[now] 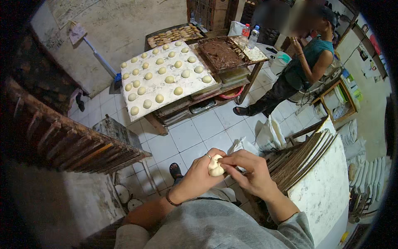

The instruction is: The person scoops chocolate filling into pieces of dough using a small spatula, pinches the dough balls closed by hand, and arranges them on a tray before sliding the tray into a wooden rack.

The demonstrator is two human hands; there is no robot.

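A pale piece of dough [216, 167], gathered into a rough pouch with a folded top, is held up in front of my body. My left hand [201, 172] cups it from the left, a ring on one finger. The fingertips of my right hand [247, 169] pinch the dough's edge from the right. Whether anything lies inside the dough is hidden. Ahead, on a table, a floury white board [155, 94] carries several round dough balls [169, 79] spaced out in loose rows.
Beyond the board stand a tray of browned pieces [174, 35] and a tray of dark brown paste [223, 53], with two bottles [253, 37] beside it. A person [304, 62] stands at the far right. Slatted wooden racks [78, 141] rise at left; stacked boards [306, 162] lean right.
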